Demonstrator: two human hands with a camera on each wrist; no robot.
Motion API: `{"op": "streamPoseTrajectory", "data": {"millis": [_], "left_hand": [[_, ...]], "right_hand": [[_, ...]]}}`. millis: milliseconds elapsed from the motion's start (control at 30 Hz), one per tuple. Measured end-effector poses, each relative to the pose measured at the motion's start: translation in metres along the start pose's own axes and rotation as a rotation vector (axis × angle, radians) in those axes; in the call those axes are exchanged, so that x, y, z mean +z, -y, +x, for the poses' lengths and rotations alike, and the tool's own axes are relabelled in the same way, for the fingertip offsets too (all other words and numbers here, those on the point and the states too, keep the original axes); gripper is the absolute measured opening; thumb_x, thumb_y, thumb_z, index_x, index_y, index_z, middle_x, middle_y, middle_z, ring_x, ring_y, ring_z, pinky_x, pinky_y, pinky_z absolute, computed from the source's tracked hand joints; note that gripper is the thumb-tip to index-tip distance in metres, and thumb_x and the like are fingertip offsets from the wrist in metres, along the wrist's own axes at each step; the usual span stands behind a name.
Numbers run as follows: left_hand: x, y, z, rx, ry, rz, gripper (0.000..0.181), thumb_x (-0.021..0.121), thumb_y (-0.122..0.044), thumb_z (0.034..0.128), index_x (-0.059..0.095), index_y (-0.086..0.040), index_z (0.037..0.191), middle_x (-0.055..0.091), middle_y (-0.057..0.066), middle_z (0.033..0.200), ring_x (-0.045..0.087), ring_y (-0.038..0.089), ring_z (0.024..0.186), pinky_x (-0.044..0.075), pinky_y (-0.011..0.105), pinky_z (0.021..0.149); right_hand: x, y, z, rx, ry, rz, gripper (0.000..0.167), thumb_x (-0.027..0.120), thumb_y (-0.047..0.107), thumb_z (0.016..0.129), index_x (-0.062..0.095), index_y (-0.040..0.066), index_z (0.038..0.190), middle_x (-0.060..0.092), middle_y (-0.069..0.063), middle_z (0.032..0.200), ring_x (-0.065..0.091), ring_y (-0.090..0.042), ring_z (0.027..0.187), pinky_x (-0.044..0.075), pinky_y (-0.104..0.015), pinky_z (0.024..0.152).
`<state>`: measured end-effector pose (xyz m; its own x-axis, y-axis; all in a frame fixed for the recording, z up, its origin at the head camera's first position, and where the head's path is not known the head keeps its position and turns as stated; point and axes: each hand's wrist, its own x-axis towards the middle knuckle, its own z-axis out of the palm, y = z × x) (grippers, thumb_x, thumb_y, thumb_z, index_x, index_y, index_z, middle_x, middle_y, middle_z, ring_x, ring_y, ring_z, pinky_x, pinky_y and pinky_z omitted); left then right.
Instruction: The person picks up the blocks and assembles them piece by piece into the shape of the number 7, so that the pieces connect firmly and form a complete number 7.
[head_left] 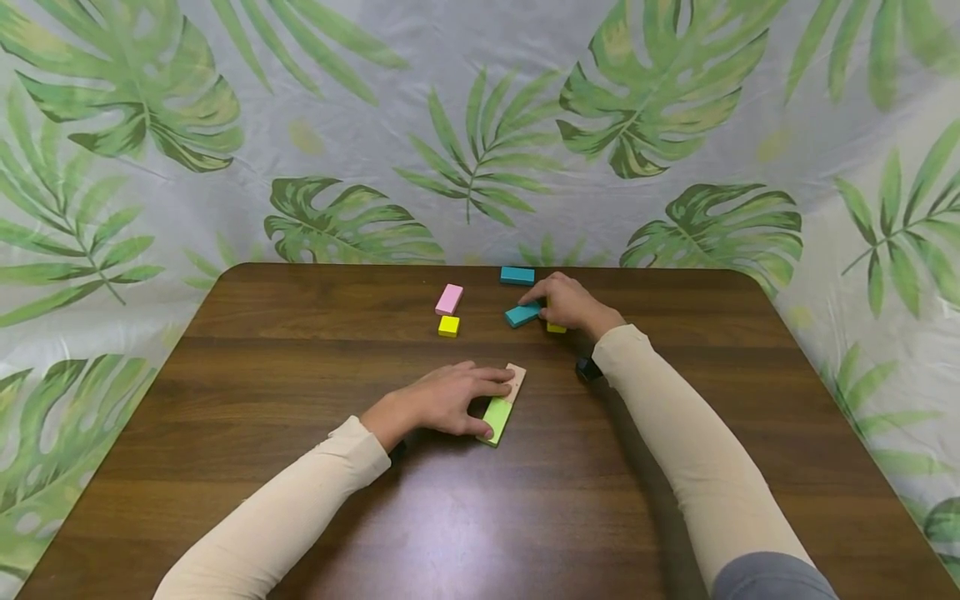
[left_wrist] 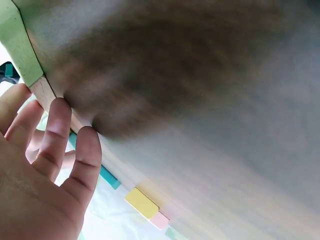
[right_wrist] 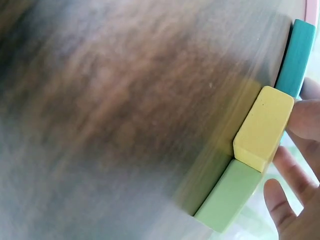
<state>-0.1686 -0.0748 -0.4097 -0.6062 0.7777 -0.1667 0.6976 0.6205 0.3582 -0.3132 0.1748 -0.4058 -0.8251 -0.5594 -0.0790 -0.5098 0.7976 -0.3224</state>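
Note:
My left hand [head_left: 450, 398] rests across two flat blocks lying end to end. Its thumb is on the lime green block [head_left: 496, 419], and its fingertips touch the plain wood block [head_left: 515, 379]. Farther off, my right hand [head_left: 573, 304] has its index finger along the far side of a teal block [head_left: 522, 314] and its thumb at that block's right end, pinching it. A yellow block [right_wrist: 264, 127] shows partly under this hand. Beside it in the right wrist view stands a green block [right_wrist: 227, 195], which the hand hides from the head view.
A pink block [head_left: 449, 299] lies left of the right hand, with a small yellow block [head_left: 448, 326] just nearer. Another teal block [head_left: 517, 276] is by the table's far edge. A leaf-patterned cloth [head_left: 480, 167] hangs behind the brown wooden table [head_left: 300, 350].

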Motion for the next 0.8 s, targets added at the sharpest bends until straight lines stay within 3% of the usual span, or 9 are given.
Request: {"op": "streamPoseTrajectory", "data": {"millis": [100,167,300,433,800], "left_hand": [[0.0012,0.0005,0.0003,0.003,-0.002,0.000,0.066,0.071,-0.041,0.0891,0.050,-0.019,0.147,0.035,-0.008,0.162,0.048,0.027,0.133,0.036,0.045,0.116],[0.0016,0.0008,0.0004,0.003,-0.002,0.000,0.066,0.071,-0.041,0.0891,0.050,-0.019,0.147,0.035,-0.008,0.162,0.047,0.028,0.135,0.035,0.045,0.117],[0.0015,0.0009,0.0001,0.003,-0.005,-0.007,0.066,0.071,-0.040,0.0893,0.049,-0.017,0.147,0.035,-0.006,0.162,0.043,0.032,0.141,0.029,0.047,0.121],[0.0013,0.0005,0.0001,0.002,0.001,-0.009,0.066,0.070,-0.040,0.0897,0.048,-0.017,0.148,0.034,-0.006,0.162,0.038,0.032,0.146,0.026,0.048,0.122],[-0.0001,0.0002,-0.0012,-0.009,0.013,-0.016,0.066,0.070,-0.041,0.0905,0.047,-0.018,0.149,0.032,-0.007,0.163,0.043,0.033,0.141,0.033,0.047,0.118]], "right_hand": [[-0.0006,0.0002,-0.0022,0.013,0.006,-0.018,0.038,0.063,0.002,0.091,0.072,0.019,0.124,0.064,-0.011,0.137,0.045,-0.036,0.134,0.035,-0.059,0.112],[-0.0015,0.0004,-0.0027,0.005,0.000,-0.033,0.037,0.064,0.002,0.091,0.073,0.019,0.122,0.065,-0.010,0.135,0.048,-0.035,0.129,0.039,-0.056,0.108],[-0.0041,0.0012,-0.0031,-0.006,-0.008,-0.058,0.035,0.066,0.002,0.090,0.074,0.020,0.119,0.071,-0.006,0.127,0.053,-0.029,0.110,0.045,-0.044,0.093],[-0.0055,0.0019,-0.0036,-0.016,-0.005,-0.082,0.036,0.065,0.001,0.090,0.075,0.021,0.118,0.073,-0.003,0.122,0.050,-0.026,0.098,0.040,-0.039,0.083],[-0.0022,0.0068,-0.0063,-0.059,-0.006,-0.117,0.039,0.061,-0.003,0.090,0.075,0.021,0.117,0.073,-0.003,0.117,0.052,-0.028,0.103,0.043,-0.044,0.089]]}}
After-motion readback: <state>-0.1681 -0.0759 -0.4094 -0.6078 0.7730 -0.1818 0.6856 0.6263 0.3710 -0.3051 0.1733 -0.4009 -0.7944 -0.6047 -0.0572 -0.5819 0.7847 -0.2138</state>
